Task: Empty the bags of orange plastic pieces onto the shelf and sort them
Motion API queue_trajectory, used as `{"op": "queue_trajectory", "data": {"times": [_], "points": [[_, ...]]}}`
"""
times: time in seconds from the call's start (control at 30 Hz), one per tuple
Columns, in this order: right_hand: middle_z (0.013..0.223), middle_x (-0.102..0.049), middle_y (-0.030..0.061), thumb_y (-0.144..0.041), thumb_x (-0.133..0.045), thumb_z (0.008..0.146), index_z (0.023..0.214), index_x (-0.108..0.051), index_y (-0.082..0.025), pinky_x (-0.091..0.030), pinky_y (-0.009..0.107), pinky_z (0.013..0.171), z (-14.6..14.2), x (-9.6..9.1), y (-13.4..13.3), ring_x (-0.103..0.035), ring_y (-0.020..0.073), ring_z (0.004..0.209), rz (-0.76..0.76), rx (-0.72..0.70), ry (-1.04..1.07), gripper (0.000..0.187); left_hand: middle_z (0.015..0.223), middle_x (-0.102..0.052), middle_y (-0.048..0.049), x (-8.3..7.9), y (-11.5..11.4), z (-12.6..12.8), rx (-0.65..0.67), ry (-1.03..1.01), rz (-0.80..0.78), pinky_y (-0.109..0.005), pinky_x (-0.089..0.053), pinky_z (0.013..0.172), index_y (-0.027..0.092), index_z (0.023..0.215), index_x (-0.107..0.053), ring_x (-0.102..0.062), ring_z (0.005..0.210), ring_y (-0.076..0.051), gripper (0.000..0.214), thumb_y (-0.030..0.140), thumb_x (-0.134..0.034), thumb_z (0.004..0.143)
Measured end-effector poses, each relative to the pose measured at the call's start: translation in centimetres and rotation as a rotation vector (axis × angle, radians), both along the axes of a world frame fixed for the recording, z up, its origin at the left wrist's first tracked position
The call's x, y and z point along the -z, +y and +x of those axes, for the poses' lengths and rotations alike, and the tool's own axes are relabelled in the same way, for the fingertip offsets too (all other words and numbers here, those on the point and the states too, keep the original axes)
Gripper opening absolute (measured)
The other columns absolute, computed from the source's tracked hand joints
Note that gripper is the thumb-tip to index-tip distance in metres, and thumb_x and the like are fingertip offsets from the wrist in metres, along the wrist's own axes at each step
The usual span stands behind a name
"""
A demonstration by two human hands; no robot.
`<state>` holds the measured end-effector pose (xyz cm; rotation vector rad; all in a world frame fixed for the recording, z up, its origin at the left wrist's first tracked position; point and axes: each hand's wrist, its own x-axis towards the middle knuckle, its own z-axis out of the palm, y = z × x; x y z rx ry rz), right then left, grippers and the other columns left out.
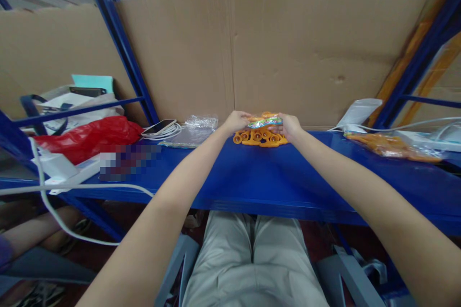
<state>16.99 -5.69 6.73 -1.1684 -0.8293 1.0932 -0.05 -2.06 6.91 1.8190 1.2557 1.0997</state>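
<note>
A small clear plastic packet with colourful print and orange pieces inside is held between both hands at the far side of the blue shelf. My left hand grips its left end and my right hand pinches its right end. Directly beneath the packet lies a small heap of orange ring-shaped plastic pieces on the shelf. Both forearms stretch out over the shelf from my lap.
A crumpled clear bag, a phone with white cables and a red plastic bag lie to the left. A bag of orange pieces and a white pouch lie to the right. Cardboard backs the shelf.
</note>
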Motion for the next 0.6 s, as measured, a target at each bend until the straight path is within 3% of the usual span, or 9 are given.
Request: {"op": "queue_trajectory", "data": {"times": [0.1,0.2,0.37,0.5,0.6], "points": [[0.057,-0.061,-0.0009,-0.014,-0.040,0.096,0.091,-0.056,-0.016,-0.041,0.018,0.041,-0.5,-1.4,0.9,-0.060,0.0108,0.045,0.001,0.029,-0.008,0.017,0.094,-0.075,-0.0103,-1.9,1.0,0.4,-0.040,-0.156,-0.131,-0.037,-0.057,0.085,0.011,0.110,-0.070,-0.072,0.086,-0.022,0.036,0.000,-0.061,0.077],[0.060,-0.061,-0.0011,-0.012,-0.039,0.095,0.085,-0.054,-0.018,-0.044,0.018,0.046,-0.7,-2.3,1.8,-0.060,0.0103,0.048,0.017,0.046,0.001,0.018,0.096,-0.075,-0.0104,-2.9,2.0,0.7,-0.090,-0.235,-0.085,-0.036,-0.054,0.090,0.012,0.100,-0.071,-0.070,0.096,-0.021,0.032,-0.004,-0.062,0.074],[0.071,-0.063,-0.0005,-0.017,-0.044,0.095,0.081,-0.049,-0.020,-0.053,0.021,0.061,-0.5,-3.0,3.5,-0.063,0.0097,0.060,0.155,0.060,0.059,0.016,0.107,-0.074,-0.0100,-2.9,2.2,0.0,0.056,-0.315,0.036,-0.036,-0.049,0.099,0.012,0.098,-0.072,-0.067,0.106,-0.019,0.026,-0.001,-0.064,0.077],[0.070,-0.061,-0.0004,-0.020,-0.051,0.093,0.076,-0.050,-0.019,-0.054,0.024,0.064,-0.1,-3.0,5.2,-0.062,0.0111,0.065,0.213,0.057,0.017,0.017,0.114,-0.073,-0.0123,-2.8,1.9,-0.6,0.086,-0.292,0.063,-0.038,-0.047,0.103,0.012,0.097,-0.073,-0.064,0.114,-0.022,0.024,0.001,-0.066,0.076],[0.072,-0.060,-0.0003,-0.024,-0.059,0.088,0.074,-0.053,-0.019,-0.054,0.024,0.066,0.2,-2.7,6.9,-0.063,0.0127,0.073,0.357,0.093,-0.035,0.016,0.119,-0.071,-0.0114,-3.0,2.0,-0.7,0.117,-0.344,0.127,-0.040,-0.046,0.104,0.014,0.106,-0.072,-0.060,0.121,-0.022,0.029,0.005,-0.064,0.079]]}}
